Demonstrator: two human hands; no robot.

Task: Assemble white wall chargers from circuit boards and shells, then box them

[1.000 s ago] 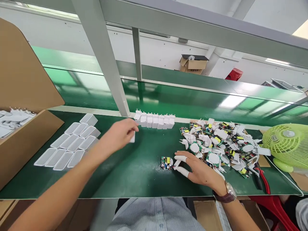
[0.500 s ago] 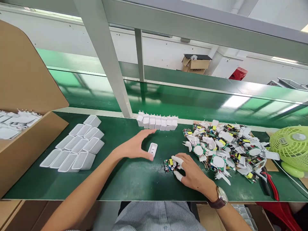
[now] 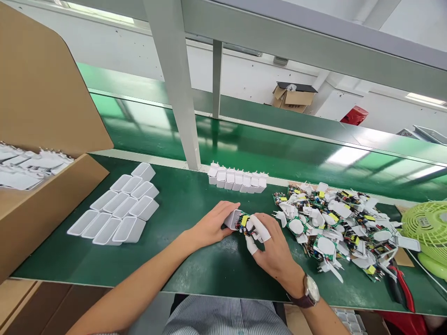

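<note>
My left hand (image 3: 213, 223) is closed around a white plastic charger housing (image 3: 232, 219), tipped so its open end faces right. My right hand (image 3: 270, 237), with white finger covers on thumb and finger, grips a circuit board (image 3: 244, 223) carrying a yellow transformer and other small parts. The board's left end meets the housing's opening; how far inside it reaches, I cannot tell. Several white housings (image 3: 120, 204) lie in slanted rows on the left of the green bench. A row of assembled white chargers (image 3: 237, 180) stands at the back.
Boards with white plug covers are heaped (image 3: 328, 218) at the right. Beyond them are a green fan (image 3: 426, 228) and red-handled pliers (image 3: 401, 288). A cardboard box (image 3: 52, 204) of white parts flanks the left side. A grey post (image 3: 174, 83) rises behind the bench.
My left hand has closed on the housing, lifting and turning it toward the board. My right hand has raised the board off the bench to the housing's mouth. The view has shifted slightly.
</note>
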